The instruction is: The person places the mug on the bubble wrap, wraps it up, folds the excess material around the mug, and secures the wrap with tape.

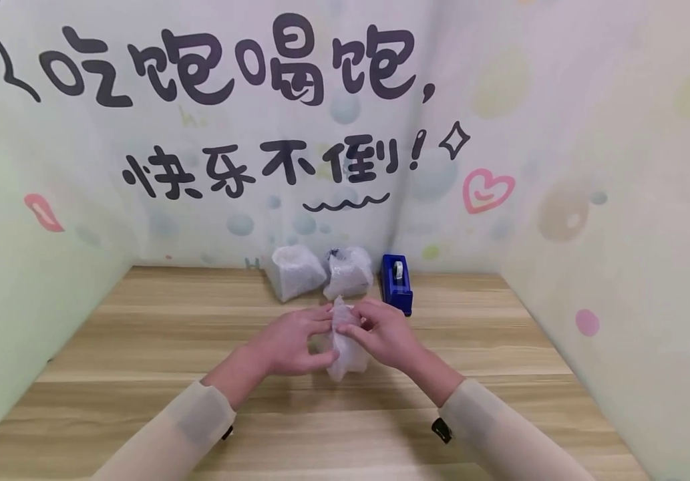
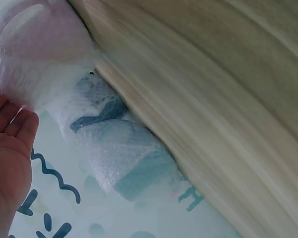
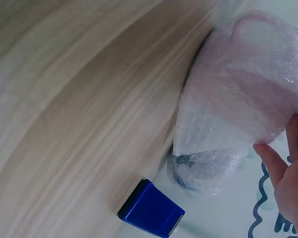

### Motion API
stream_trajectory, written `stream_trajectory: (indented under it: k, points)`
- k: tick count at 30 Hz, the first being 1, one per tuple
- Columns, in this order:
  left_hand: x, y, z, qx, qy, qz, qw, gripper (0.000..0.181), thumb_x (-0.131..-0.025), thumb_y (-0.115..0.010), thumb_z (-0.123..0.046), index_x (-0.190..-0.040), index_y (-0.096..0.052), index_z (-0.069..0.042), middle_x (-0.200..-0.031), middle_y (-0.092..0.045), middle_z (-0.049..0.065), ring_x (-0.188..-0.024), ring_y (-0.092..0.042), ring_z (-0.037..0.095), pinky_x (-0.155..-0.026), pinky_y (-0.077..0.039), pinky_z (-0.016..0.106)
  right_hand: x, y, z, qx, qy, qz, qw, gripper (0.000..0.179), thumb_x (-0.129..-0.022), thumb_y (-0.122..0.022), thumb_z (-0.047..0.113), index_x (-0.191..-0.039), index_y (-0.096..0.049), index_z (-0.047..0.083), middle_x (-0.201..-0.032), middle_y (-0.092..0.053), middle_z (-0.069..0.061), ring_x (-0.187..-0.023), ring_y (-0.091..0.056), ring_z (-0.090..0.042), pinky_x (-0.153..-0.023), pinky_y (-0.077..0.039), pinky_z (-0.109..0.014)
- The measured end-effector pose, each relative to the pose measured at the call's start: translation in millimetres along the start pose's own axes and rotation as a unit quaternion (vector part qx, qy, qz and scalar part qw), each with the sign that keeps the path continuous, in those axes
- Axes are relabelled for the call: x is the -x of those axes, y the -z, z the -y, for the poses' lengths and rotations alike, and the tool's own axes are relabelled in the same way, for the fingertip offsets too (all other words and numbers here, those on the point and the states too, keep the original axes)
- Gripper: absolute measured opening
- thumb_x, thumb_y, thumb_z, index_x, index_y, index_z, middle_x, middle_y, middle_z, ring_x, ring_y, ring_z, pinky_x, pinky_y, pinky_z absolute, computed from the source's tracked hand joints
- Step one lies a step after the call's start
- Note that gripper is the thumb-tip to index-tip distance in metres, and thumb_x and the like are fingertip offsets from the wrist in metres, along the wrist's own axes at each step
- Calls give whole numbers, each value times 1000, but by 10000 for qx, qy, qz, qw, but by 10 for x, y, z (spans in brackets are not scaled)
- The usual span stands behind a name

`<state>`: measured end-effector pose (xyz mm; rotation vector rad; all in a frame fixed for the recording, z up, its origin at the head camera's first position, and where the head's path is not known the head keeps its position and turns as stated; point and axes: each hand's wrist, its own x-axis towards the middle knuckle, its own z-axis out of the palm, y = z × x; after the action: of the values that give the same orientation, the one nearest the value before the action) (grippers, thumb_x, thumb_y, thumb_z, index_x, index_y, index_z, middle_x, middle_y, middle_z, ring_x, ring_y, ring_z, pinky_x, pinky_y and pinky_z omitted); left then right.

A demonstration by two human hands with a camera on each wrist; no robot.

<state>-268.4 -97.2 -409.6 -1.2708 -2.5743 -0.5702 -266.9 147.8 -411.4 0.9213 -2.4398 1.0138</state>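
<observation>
A cup-like pink thing with a loop handle, in bubble wrap, stands on the wooden table between the two hands. My left hand holds its left side, fingertips at the upper edge of the wrap and thumb lower down. Against its top right, my right hand pinches the plastic between thumb and bent fingers. The pink body and handle show through the bubble wrap in the right wrist view. Fingers of the left hand meet the wrap's edge in the left wrist view.
Two more bubble-wrapped bundles, one on the left and one on the right, sit by the back wall. Beside them stands a blue tape dispenser with a roll. Printed fabric walls enclose the wooden table.
</observation>
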Motion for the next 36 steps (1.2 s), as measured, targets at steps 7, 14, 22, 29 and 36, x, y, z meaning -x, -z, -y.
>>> stream_trajectory:
  k: [7,14,22,29,36]
  points:
    - [-39,-59,-13,-132,-104,-369,9992,41,-107,-68,-33,-137,-77,-6,-146,-70,20,-142,-65,37,-116,-56,51,-49,7,29,269,-629,73,9976,30,-95,-88,25,-79,-65,15,-81,-65,3,-82,-67,-11,-70,-59,-22]
    - [-79,-36,0,5,-124,-557,9984,32,-104,-73,-27,-127,-82,-8,-135,-76,17,-134,-71,36,-111,-59,50,-74,62,114,35,-1075,157,9941,28,-96,-88,26,-99,-66,8,-102,-68,-5,-96,-70,-17,-85,-66,-37]
    - [-93,-60,1,-46,-229,-554,9982,31,-105,-72,-27,-127,-82,-8,-134,-77,14,-135,-71,36,-113,-58,50,76,254,166,2706,2013,64,9414,28,-92,-88,34,-111,-82,15,-107,-81,3,-104,-70,-20,-92,-58,-40]
    - [-60,-83,-27,632,244,-615,9958,36,-103,-77,-26,-133,-75,-6,-135,-78,13,-122,-77,33,-106,-63,48,156,232,101,2848,1404,983,9431,45,-96,-82,53,-127,-82,20,-121,-83,4,-118,-72,-19,-102,-55,-44]
    - [24,-110,-38,2,-107,-424,9990,35,-109,-68,-27,-138,-76,-9,-159,-59,25,-144,-62,44,-115,-56,57,91,204,43,2204,886,1353,9619,39,-96,-80,48,-122,-84,18,-137,-76,-5,-138,-62,-32,-113,-51,-55]
